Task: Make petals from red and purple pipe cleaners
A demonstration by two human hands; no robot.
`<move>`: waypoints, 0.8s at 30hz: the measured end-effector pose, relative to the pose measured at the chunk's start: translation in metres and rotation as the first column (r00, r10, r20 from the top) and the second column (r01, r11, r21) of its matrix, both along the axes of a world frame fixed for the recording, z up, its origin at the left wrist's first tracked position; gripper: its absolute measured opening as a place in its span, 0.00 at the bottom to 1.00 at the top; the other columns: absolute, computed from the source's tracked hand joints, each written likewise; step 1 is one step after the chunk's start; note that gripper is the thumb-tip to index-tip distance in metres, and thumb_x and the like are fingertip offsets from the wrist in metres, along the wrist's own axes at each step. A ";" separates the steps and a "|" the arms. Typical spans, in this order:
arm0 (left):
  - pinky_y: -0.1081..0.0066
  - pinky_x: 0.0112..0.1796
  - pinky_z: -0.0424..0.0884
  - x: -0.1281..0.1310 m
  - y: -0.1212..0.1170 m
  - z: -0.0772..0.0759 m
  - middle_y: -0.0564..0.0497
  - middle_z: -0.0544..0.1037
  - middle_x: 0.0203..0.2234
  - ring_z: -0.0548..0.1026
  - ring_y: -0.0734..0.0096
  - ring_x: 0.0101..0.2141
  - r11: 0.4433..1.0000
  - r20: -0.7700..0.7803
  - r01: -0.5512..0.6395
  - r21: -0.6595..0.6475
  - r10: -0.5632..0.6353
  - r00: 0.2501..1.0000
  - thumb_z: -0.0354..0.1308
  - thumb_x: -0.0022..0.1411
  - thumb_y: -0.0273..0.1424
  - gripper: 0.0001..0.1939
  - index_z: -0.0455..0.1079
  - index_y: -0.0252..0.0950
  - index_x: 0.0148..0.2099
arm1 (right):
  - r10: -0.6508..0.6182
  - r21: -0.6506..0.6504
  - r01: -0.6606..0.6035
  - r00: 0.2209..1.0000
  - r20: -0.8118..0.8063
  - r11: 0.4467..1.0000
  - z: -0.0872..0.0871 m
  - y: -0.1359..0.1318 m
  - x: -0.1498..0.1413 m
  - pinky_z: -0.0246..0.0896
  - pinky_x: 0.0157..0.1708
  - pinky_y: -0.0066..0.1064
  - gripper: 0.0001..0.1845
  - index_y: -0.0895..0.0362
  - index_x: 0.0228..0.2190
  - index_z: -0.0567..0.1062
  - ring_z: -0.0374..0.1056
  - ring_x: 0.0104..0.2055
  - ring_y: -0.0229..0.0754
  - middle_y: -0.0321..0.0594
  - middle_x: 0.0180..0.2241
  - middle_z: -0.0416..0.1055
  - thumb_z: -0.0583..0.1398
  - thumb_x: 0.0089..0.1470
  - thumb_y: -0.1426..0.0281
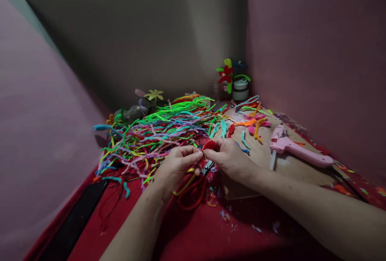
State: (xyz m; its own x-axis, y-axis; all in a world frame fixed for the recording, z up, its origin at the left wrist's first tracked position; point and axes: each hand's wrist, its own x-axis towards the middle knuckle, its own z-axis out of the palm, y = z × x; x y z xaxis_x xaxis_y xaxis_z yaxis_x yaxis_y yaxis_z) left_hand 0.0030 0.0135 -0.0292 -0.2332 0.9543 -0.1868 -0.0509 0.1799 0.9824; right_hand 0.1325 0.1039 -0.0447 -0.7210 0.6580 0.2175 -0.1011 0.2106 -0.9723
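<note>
Both hands meet over the middle of the work area. A small red fuzzy pipe cleaner piece (210,144), bent into a petal-like shape, is pinched between the fingers of my right hand (230,157). The fingertips of my left hand (181,162) are closed at the lower end of this same red piece. Just beneath my hands lies a pair of scissors (208,166) with red loop handles, partly hidden by the fingers. A yellow pipe cleaner (184,187) runs beside the handles under my left hand.
A large heap of coloured pipe cleaners (169,126) spreads behind my left hand. On the cardboard (261,160) at right rest a pink glue gun (301,152) and several shaped pieces. Pipe cleaner flowers (225,75) stand by a lidded container (241,89). Scraps dot the red cloth (208,233).
</note>
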 end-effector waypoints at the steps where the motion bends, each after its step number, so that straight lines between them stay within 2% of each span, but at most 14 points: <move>1: 0.78 0.21 0.59 0.000 0.000 0.001 0.56 0.67 0.17 0.64 0.81 0.17 1.000 -0.023 0.006 0.005 -0.006 1.000 0.61 0.50 0.34 0.10 0.68 0.32 0.26 | -0.018 0.063 0.017 1.000 0.021 0.998 0.000 0.000 0.000 0.50 0.26 0.28 0.06 0.59 0.19 0.70 0.56 0.23 0.34 0.33 0.19 0.61 0.56 0.44 0.73; 5: 0.76 0.22 0.58 0.003 -0.001 0.004 0.55 0.69 0.19 0.63 0.80 0.18 1.000 -0.272 0.026 0.014 -0.021 0.962 0.58 0.53 0.34 0.09 0.67 0.33 0.28 | -0.060 0.168 0.051 0.997 0.050 0.984 0.000 -0.002 0.001 0.51 0.27 0.29 0.07 0.59 0.20 0.70 0.56 0.24 0.35 0.34 0.19 0.62 0.55 0.46 0.73; 7: 0.74 0.24 0.59 0.007 -0.001 0.003 0.54 0.69 0.20 0.64 0.77 0.20 0.995 -0.572 0.028 0.097 0.033 0.820 0.54 0.56 0.32 0.07 0.67 0.34 0.29 | -0.059 0.099 0.056 0.998 0.023 0.993 -0.002 -0.001 0.000 0.51 0.28 0.29 0.06 0.59 0.20 0.70 0.57 0.25 0.36 0.34 0.20 0.63 0.55 0.45 0.73; 8: 0.73 0.25 0.59 0.009 -0.001 0.001 0.53 0.69 0.21 0.65 0.75 0.22 0.985 -0.738 0.045 0.167 0.095 0.668 0.52 0.57 0.30 0.07 0.67 0.34 0.29 | -0.049 0.028 0.049 0.999 0.001 0.998 -0.004 -0.001 -0.001 0.51 0.27 0.28 0.05 0.59 0.20 0.70 0.57 0.25 0.35 0.34 0.20 0.62 0.56 0.44 0.73; 9: 0.71 0.27 0.60 0.010 -0.002 -0.001 0.51 0.70 0.21 0.66 0.73 0.23 0.968 -0.869 0.085 0.235 0.171 0.464 0.50 0.59 0.29 0.08 0.68 0.34 0.29 | -0.035 -0.070 0.034 0.999 -0.025 0.997 -0.006 0.000 -0.002 0.51 0.25 0.28 0.05 0.59 0.19 0.68 0.55 0.23 0.34 0.32 0.18 0.61 0.56 0.43 0.73; 11: 0.68 0.30 0.60 0.014 -0.002 -0.006 0.48 0.71 0.23 0.66 0.70 0.26 0.932 -0.953 0.203 0.302 0.302 0.031 0.48 0.60 0.26 0.10 0.68 0.34 0.29 | -0.008 -0.319 -0.014 0.998 -0.068 0.948 -0.010 0.001 -0.005 0.47 0.20 0.26 0.07 0.58 0.16 0.65 0.52 0.19 0.32 0.30 0.16 0.57 0.58 0.40 0.72; 12: 0.67 0.31 0.60 0.015 -0.003 -0.009 0.48 0.71 0.23 0.66 0.69 0.26 0.919 -0.929 0.249 0.306 0.345 -0.134 0.47 0.60 0.26 0.11 0.69 0.34 0.29 | 0.008 -0.445 -0.041 0.997 -0.077 0.895 -0.012 0.001 -0.006 0.44 0.18 0.25 0.08 0.58 0.16 0.63 0.50 0.18 0.31 0.29 0.15 0.56 0.58 0.39 0.72; 13: 0.66 0.31 0.60 0.016 -0.004 -0.012 0.47 0.71 0.23 0.66 0.68 0.26 0.909 -0.893 0.281 0.306 0.377 -0.245 0.47 0.61 0.26 0.11 0.69 0.34 0.30 | 0.027 -0.548 -0.067 0.996 -0.081 0.833 -0.013 0.001 -0.007 0.42 0.17 0.25 0.08 0.58 0.15 0.62 0.50 0.17 0.30 0.29 0.14 0.57 0.58 0.38 0.72; 15: 0.66 0.31 0.60 0.017 -0.004 -0.016 0.47 0.71 0.25 0.66 0.67 0.28 0.893 -0.847 0.295 0.341 0.428 -0.316 0.47 0.61 0.27 0.10 0.70 0.34 0.33 | 0.051 -0.665 -0.101 0.994 -0.094 0.740 -0.015 0.002 -0.009 0.42 0.16 0.24 0.06 0.59 0.16 0.64 0.52 0.16 0.30 0.31 0.15 0.60 0.58 0.37 0.72; 16: 0.67 0.32 0.61 0.017 -0.003 -0.017 0.46 0.72 0.26 0.67 0.67 0.29 0.885 -0.847 0.274 0.377 0.449 -0.286 0.47 0.61 0.27 0.10 0.70 0.34 0.33 | 0.053 -0.674 -0.106 0.994 -0.099 0.732 -0.016 0.003 -0.009 0.42 0.16 0.24 0.06 0.59 0.17 0.64 0.53 0.16 0.30 0.31 0.15 0.60 0.58 0.37 0.72; 18: 0.67 0.36 0.63 0.016 -0.002 -0.018 0.45 0.73 0.31 0.69 0.66 0.34 0.880 -0.884 0.203 0.429 0.455 -0.109 0.48 0.60 0.26 0.09 0.70 0.34 0.35 | 0.037 -0.608 -0.098 0.993 -0.112 0.788 -0.016 0.005 -0.008 0.43 0.16 0.24 0.06 0.59 0.17 0.64 0.52 0.16 0.30 0.30 0.14 0.58 0.58 0.38 0.72; 20: 0.66 0.41 0.65 0.015 0.001 -0.016 0.44 0.74 0.38 0.70 0.65 0.40 0.902 -0.903 0.130 0.412 0.384 0.193 0.49 0.59 0.25 0.10 0.69 0.34 0.41 | 0.019 -0.470 -0.065 0.995 -0.101 0.880 -0.016 0.007 -0.007 0.44 0.17 0.24 0.06 0.59 0.17 0.64 0.50 0.16 0.29 0.28 0.14 0.56 0.58 0.39 0.72; 22: 0.67 0.45 0.65 0.014 0.003 -0.010 0.46 0.74 0.42 0.70 0.66 0.43 0.942 -0.824 0.098 0.322 0.227 0.519 0.49 0.59 0.27 0.15 0.67 0.35 0.48 | 0.013 -0.322 -0.035 0.997 -0.072 0.946 -0.015 0.008 -0.006 0.46 0.19 0.24 0.05 0.59 0.18 0.66 0.51 0.18 0.29 0.28 0.15 0.57 0.57 0.40 0.72; 24: 0.68 0.43 0.66 0.012 0.004 -0.003 0.48 0.76 0.39 0.72 0.67 0.41 0.972 -0.666 0.094 0.217 0.077 0.742 0.48 0.60 0.31 0.15 0.68 0.36 0.47 | 0.007 -0.215 -0.020 0.998 -0.061 0.976 -0.014 0.007 -0.006 0.51 0.22 0.25 0.03 0.60 0.20 0.69 0.55 0.21 0.31 0.31 0.18 0.62 0.57 0.41 0.72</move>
State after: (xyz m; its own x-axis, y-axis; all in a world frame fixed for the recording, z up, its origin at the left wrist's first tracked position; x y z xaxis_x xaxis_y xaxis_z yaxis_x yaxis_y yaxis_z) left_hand 0.0155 0.0174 -0.0320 -0.2078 0.9510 0.2288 0.6313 -0.0483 0.7740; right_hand 0.1267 0.1110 -0.0585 -0.7205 0.6840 0.1141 -0.1613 -0.0053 -0.9869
